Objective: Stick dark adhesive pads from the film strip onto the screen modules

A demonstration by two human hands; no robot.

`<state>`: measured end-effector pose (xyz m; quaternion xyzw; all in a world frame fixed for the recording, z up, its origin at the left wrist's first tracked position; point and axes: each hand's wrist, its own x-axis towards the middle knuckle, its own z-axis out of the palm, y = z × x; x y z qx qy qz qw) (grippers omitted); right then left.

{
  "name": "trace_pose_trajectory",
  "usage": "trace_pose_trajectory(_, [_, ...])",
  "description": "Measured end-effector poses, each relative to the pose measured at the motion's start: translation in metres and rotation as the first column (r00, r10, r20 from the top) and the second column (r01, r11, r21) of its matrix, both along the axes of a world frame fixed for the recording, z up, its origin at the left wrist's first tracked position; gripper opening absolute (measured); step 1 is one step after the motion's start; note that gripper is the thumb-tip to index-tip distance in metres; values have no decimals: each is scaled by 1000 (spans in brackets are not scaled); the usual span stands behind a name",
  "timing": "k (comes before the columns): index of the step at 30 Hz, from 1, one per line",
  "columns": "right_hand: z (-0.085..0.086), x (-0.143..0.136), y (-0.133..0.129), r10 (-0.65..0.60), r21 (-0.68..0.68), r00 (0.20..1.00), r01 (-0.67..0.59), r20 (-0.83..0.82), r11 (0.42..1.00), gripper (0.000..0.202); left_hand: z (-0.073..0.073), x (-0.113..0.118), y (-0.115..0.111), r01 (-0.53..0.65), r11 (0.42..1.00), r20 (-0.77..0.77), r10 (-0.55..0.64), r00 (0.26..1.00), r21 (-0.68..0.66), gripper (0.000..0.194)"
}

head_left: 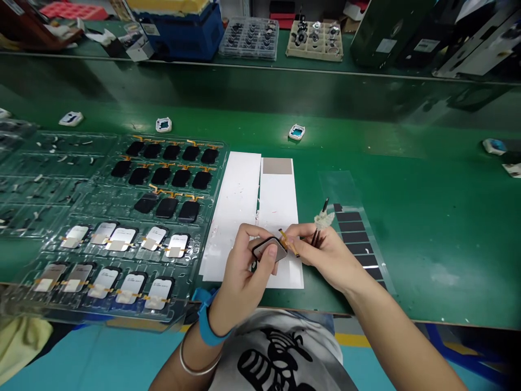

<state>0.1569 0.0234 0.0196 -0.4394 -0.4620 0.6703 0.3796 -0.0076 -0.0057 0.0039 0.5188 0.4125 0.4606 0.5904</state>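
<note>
Left hand is pinching a small dark screen module by its edges, just above the white paper sheets on the green bench – right hand grips its orange flex cable plus tweezers. The clear tray of screens sits to the left.

Left hand curled, fingers pinching; right hand beside it, fingertips pinched, both forearms raised.
</note>
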Motion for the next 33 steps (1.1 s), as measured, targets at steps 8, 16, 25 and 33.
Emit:
trace_pose_trajectory(8, [-1, 1, -3, -23, -3, 999, 23, -32, 1000, 22, -1, 2, 2, -4, 997, -84, 10, 996, 71, 4])
trace_pose_trajectory(16, [-5, 2, -3, -44, 63, 998, 41, 43, 997, 25, -2, 2, 2, 36, 999, -73, -33, 997, 31, 7])
trace_pose_trajectory(25, [-5, -5, -9, -241, 362, 944, 149, 224, 920, 15, -3, 1, 2, 98, 993, -2, -98, 995, -67, 14])
trace_pose_trajectory(33, [2, 1, -5, -271, 319, 934, 190, 233, 929, 16, 0, 3, 4, 76, 994, -78, -82, 994, -78, 10])
